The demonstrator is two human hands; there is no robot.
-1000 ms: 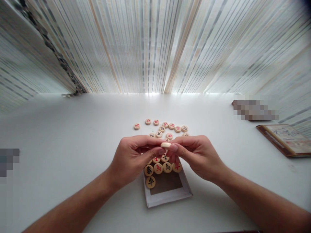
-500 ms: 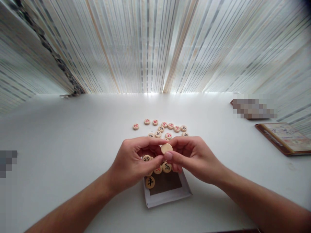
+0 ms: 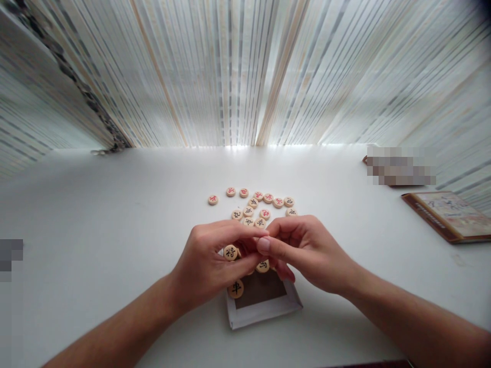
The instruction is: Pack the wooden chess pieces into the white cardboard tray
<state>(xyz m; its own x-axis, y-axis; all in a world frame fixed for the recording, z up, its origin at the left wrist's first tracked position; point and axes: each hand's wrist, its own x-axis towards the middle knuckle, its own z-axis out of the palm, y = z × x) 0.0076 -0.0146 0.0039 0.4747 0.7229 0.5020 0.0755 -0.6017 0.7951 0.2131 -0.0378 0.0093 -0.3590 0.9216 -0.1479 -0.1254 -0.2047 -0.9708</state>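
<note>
My left hand [image 3: 218, 255] and my right hand [image 3: 307, 250] meet fingertip to fingertip above a white open box [image 3: 268, 311]. The thumbs and forefingers are pinched around a round wooden Chinese chess piece, which the fingers now hide. Inside the box, pieces with black characters show, one [image 3: 231, 252] beside my left fingers, another [image 3: 263, 265] below the fingertips, and a third [image 3: 236, 288] at the left side. My hands cover part of the box and its contents.
Several loose chess pieces, red-marked [image 3: 264, 214] and black-marked [image 3: 248, 211], lie on the white table [image 3: 115, 214] beyond my hands. A brown-edged flat case or book [image 3: 448, 217] lies at the right, near a blurred object [image 3: 399, 166]. Striped curtains [image 3: 245, 71] hang behind.
The piece's blank face showed between my fingertips before; now the fingers have closed over it and hide it. My left forefinger has lowered slightly. Both hands stay above the box.
</note>
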